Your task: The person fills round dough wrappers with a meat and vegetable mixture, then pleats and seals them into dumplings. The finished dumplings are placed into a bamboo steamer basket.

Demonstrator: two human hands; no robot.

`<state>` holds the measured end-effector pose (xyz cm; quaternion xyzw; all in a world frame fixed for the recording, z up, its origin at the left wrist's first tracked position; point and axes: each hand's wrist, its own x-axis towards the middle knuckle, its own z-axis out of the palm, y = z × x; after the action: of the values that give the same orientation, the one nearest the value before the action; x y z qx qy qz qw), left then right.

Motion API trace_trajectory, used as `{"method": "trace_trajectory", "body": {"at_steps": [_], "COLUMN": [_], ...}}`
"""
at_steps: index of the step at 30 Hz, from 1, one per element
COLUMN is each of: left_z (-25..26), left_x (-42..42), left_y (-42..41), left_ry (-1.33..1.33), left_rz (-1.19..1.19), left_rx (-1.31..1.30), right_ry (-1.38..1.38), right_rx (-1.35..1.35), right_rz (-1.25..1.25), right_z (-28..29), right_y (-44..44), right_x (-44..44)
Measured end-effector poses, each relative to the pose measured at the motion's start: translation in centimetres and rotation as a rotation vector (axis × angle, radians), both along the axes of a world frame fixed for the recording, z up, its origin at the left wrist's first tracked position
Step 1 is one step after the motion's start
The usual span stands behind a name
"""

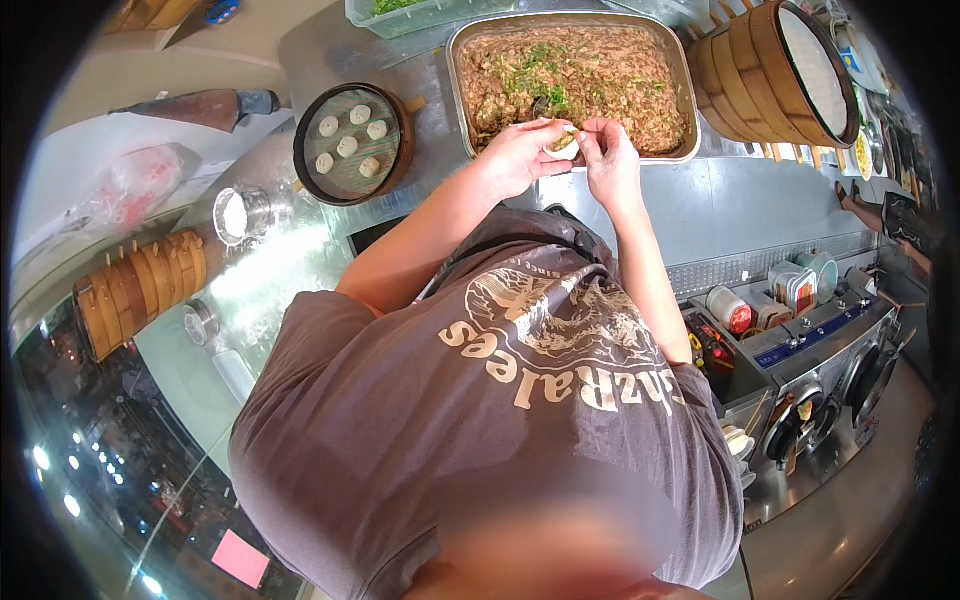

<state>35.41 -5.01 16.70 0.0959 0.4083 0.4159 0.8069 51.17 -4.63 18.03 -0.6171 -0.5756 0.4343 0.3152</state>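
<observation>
Between both hands, over the near edge of a metal tray (pixel 694 112), is a round dough wrapper (pixel 562 147) with meat filling showing at its top. My left hand (pixel 517 156) cups the wrapper from the side. The fingertips of my right hand (pixel 611 154) pinch its rim. Minced meat filling (pixel 600 67) with chopped green herbs fills the tray. A dark utensil (pixel 539 107), partly sunk in the filling, sticks up just beyond my left fingers. Left of the tray, a round steamer basket (pixel 406 150) holds several pleated buns (pixel 347 146) on a mesh liner.
Stacked bamboo steamers (pixel 739 79) stand right of the tray. A green-tinted plastic bin (pixel 397 22) with chopped greens is beyond it. A metal canister (pixel 241 214) and more steamers (pixel 142 289) are at left. A cooking station (pixel 810 360) with pans lies at right; another person (pixel 900 221) stands farther off.
</observation>
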Motion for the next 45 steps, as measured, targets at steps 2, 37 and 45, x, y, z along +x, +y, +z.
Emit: {"method": "trace_trajectory", "body": {"at_steps": [2, 37, 45], "left_z": [0.2, 1.3, 1.5], "left_x": [0.2, -0.7, 0.2], "left_y": [-0.2, 2.7, 1.7], "left_ry": [0.038, 0.533, 0.264], "left_rz": [-0.019, -0.416, -0.194], "left_rx": [0.081, 0.442, 0.122], "right_ry": [-0.129, -0.146, -0.193], "right_rx": [0.085, 0.252, 0.276], "right_rz": [0.027, 0.053, 0.054], "right_z": [-0.5, 0.6, 0.4], "right_y": [0.0, 0.1, 0.6], "right_x": [0.1, -0.7, -0.5]}}
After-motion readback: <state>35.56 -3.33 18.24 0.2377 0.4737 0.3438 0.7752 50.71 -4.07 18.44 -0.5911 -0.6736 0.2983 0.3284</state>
